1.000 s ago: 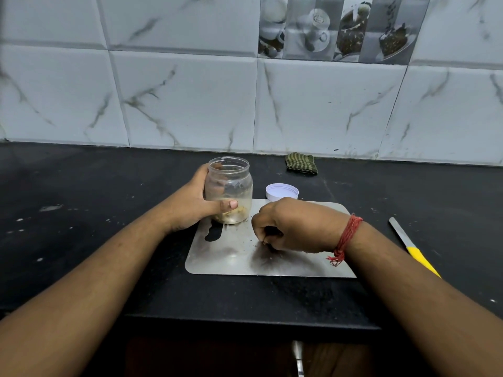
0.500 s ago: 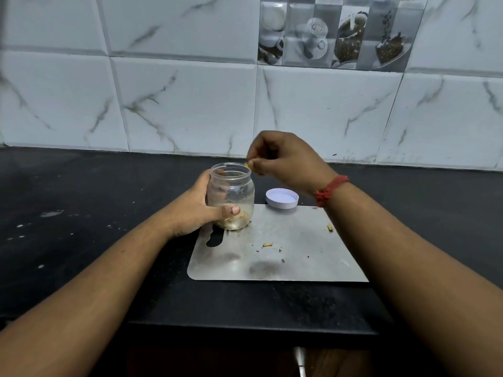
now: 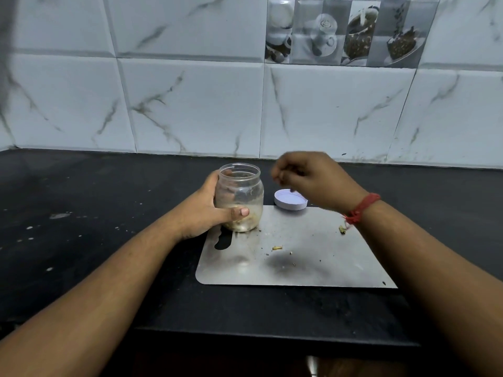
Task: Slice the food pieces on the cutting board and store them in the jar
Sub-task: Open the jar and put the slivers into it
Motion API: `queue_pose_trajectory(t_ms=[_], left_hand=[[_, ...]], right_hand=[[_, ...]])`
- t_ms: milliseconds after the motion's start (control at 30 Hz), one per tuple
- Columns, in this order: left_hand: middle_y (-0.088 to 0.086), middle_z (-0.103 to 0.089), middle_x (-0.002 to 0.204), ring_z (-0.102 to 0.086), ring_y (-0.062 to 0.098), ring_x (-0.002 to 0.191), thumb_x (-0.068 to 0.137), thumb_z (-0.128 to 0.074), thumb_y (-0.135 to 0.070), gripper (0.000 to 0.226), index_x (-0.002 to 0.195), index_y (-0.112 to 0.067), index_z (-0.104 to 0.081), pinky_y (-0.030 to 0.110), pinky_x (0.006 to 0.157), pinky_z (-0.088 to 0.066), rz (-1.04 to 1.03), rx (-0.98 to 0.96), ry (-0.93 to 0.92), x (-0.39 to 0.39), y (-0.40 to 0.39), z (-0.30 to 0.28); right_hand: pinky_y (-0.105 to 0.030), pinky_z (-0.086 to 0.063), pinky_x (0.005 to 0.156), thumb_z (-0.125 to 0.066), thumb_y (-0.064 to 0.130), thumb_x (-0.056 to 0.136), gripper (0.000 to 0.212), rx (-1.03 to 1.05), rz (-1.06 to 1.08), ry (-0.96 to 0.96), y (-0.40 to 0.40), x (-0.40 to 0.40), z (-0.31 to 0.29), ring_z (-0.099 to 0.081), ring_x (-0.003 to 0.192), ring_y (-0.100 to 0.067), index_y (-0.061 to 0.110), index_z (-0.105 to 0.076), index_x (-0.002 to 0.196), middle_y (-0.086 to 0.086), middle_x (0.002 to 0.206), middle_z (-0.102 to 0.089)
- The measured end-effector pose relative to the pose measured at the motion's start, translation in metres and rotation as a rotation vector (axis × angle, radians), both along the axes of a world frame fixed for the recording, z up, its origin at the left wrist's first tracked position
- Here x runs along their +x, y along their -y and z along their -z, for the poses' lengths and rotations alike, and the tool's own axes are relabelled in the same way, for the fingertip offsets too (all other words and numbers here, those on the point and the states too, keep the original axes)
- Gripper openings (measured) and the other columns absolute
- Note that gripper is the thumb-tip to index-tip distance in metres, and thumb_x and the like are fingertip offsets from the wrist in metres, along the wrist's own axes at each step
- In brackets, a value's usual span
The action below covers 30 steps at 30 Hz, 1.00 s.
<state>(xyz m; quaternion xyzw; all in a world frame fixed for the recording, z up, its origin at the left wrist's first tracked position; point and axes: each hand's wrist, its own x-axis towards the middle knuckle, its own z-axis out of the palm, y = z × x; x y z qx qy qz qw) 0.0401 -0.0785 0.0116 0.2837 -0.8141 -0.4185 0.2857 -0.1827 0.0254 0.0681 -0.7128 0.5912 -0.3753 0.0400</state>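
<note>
A clear jar (image 3: 241,194) stands at the back left corner of the steel cutting board (image 3: 313,265), with pale food slices in its bottom. My left hand (image 3: 209,210) wraps around the jar from the left. My right hand (image 3: 307,178) hovers just right of the jar's mouth, fingers curled and blurred, so whether it holds anything cannot be told. A few small food scraps (image 3: 277,248) lie on the board, and another scrap (image 3: 342,229) sits near my right wrist.
The jar's white lid (image 3: 290,200) lies upside down just behind the board. The black counter (image 3: 81,213) stretches left with pale specks on it. A tiled wall (image 3: 190,104) rises close behind.
My right hand rose from the board to the jar's mouth, then drew back a little to the right and lower. The left hand kept its hold on the jar.
</note>
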Motion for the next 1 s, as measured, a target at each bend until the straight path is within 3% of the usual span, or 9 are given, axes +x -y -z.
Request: queue_pose_trajectory(t_ms=[100, 200, 267, 500, 600, 667, 800, 900, 1000], left_hand=[[-0.018, -0.064, 0.123, -0.063, -0.005, 0.108, 0.072, -0.082, -0.041, 0.093, 0.147, -0.035, -0.028, 0.020, 0.093, -0.052, -0.004, 0.001, -0.006, -0.002, 0.000, 0.000], [-0.017, -0.066, 0.123, -0.063, -0.005, 0.111, 0.064, -0.087, -0.055, 0.101, 0.146, -0.036, -0.030, 0.025, 0.096, -0.052, -0.004, 0.010, -0.014, -0.001, 0.002, 0.001], [-0.019, -0.067, 0.123, -0.062, -0.003, 0.114, 0.060, -0.086, -0.058, 0.104, 0.146, -0.037, -0.031, 0.028, 0.098, -0.050, -0.012, 0.015, -0.007, 0.000, 0.002, 0.002], [-0.015, -0.065, 0.125, -0.061, -0.006, 0.113, 0.070, -0.084, -0.039, 0.092, 0.146, -0.034, -0.031, 0.023, 0.100, -0.048, -0.008, 0.026, -0.020, -0.001, -0.001, 0.000], [-0.015, -0.065, 0.125, -0.061, -0.007, 0.112, 0.068, -0.082, -0.037, 0.094, 0.146, -0.032, -0.031, 0.021, 0.098, -0.048, -0.002, 0.022, -0.026, -0.001, -0.002, -0.001], [-0.016, -0.065, 0.124, -0.061, -0.007, 0.112, 0.069, -0.082, -0.039, 0.094, 0.146, -0.034, -0.031, 0.020, 0.097, -0.048, -0.001, 0.016, -0.020, -0.001, -0.003, -0.001], [-0.018, -0.064, 0.124, -0.061, -0.009, 0.111, 0.070, -0.083, -0.041, 0.094, 0.147, -0.036, -0.029, 0.020, 0.096, -0.048, -0.001, -0.001, -0.005, -0.002, -0.003, -0.002], [-0.018, -0.063, 0.126, -0.060, -0.009, 0.112, 0.070, -0.083, -0.040, 0.094, 0.147, -0.038, -0.029, 0.020, 0.096, -0.048, -0.007, 0.003, -0.011, -0.001, -0.003, -0.003], [-0.017, -0.062, 0.128, -0.060, -0.007, 0.113, 0.071, -0.083, -0.041, 0.094, 0.148, -0.037, -0.029, 0.021, 0.098, -0.048, -0.008, 0.008, -0.009, 0.000, -0.002, -0.002]], right_hand=[[-0.021, -0.052, 0.075, -0.065, 0.014, 0.088, 0.012, 0.273, -0.105, -0.213, -0.014, -0.011, 0.016, -0.064, 0.080, -0.001, 0.024, -0.071, 0.092, 0.010, 0.087, -0.070], [-0.012, -0.045, 0.069, -0.070, 0.019, 0.085, 0.008, 0.372, -0.223, -0.390, -0.012, -0.002, 0.023, -0.060, 0.077, -0.001, 0.025, -0.071, 0.090, 0.014, 0.085, -0.067], [-0.015, -0.046, 0.069, -0.072, 0.023, 0.083, 0.005, 0.420, -0.269, -0.405, -0.012, 0.006, 0.026, -0.059, 0.075, -0.003, 0.026, -0.069, 0.085, 0.015, 0.081, -0.064], [-0.028, -0.050, 0.071, -0.064, 0.020, 0.085, 0.009, 0.449, -0.264, -0.498, -0.012, 0.014, 0.030, -0.055, 0.074, -0.007, 0.025, -0.063, 0.078, 0.014, 0.080, -0.059], [-0.023, -0.049, 0.066, -0.059, 0.017, 0.084, 0.012, 0.346, -0.205, -0.431, -0.012, 0.011, 0.024, -0.057, 0.072, -0.006, 0.028, -0.060, 0.079, 0.012, 0.078, -0.063], [-0.019, -0.047, 0.062, -0.060, 0.014, 0.086, 0.010, 0.246, -0.146, -0.261, -0.011, 0.006, 0.017, -0.058, 0.067, -0.005, 0.024, -0.059, 0.083, 0.007, 0.078, -0.065], [-0.025, -0.049, 0.066, -0.064, 0.016, 0.089, 0.009, -0.042, -0.086, 0.053, -0.002, 0.012, 0.005, -0.059, 0.069, -0.009, 0.021, -0.057, 0.087, 0.003, 0.080, -0.065], [-0.015, -0.045, 0.065, -0.068, 0.014, 0.085, 0.008, -0.224, -0.056, 0.016, 0.016, 0.032, -0.005, -0.056, 0.071, -0.003, 0.017, -0.061, 0.087, 0.008, 0.080, -0.062], [-0.013, -0.044, 0.072, -0.067, 0.015, 0.086, 0.006, -0.171, -0.056, -0.067, 0.035, 0.041, -0.009, -0.058, 0.080, -0.003, 0.021, -0.070, 0.089, 0.007, 0.088, -0.064]])
